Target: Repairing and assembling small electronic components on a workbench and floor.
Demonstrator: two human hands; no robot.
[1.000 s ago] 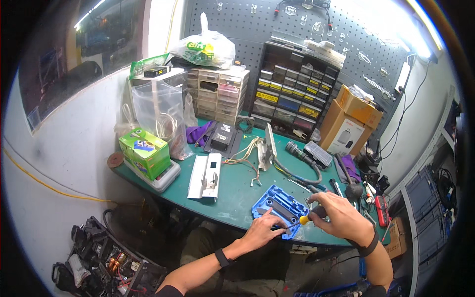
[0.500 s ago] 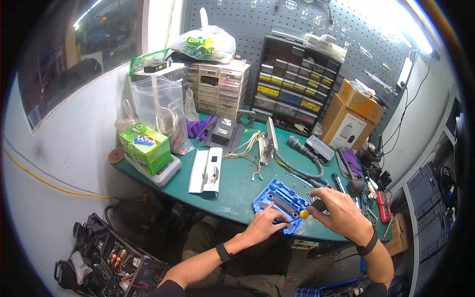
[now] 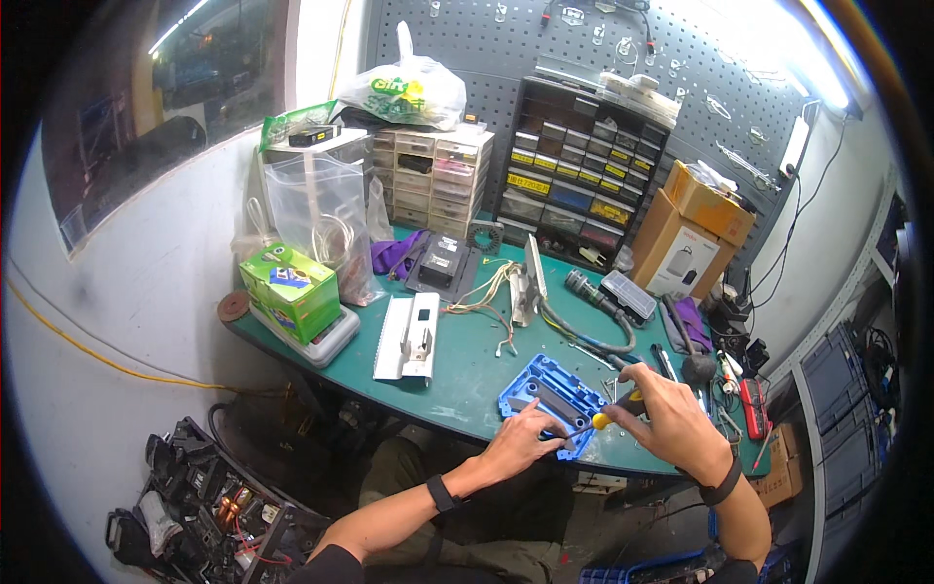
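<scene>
An open blue plastic casing (image 3: 551,370) lies near the front edge of the green bench, with a long dark piece inside it. My left hand (image 3: 523,438) rests over its lower left part. The thumb and fingertips are closed near the casing's lower end; what they pinch is hidden. In my right hand (image 3: 673,420) is a screwdriver (image 3: 600,420) with a yellow-and-black handle, held by fingers wrapped round it. Its shaft slants down to the left, toward my left fingertips. Exactly where the tip rests, I cannot tell.
A white metal housing (image 3: 407,339) lies left of the casing, with a green box (image 3: 290,292) farther left. Loose wires (image 3: 486,292) and a thick grey cable (image 3: 608,343) lie behind. At right are hand tools and a red multimeter (image 3: 754,407). Drawer cabinets (image 3: 574,185) line the back.
My right hand has turned slightly around the screwdriver, and more of its handle shows. My left hand and the casing stay in place. The whole view has shifted a little.
</scene>
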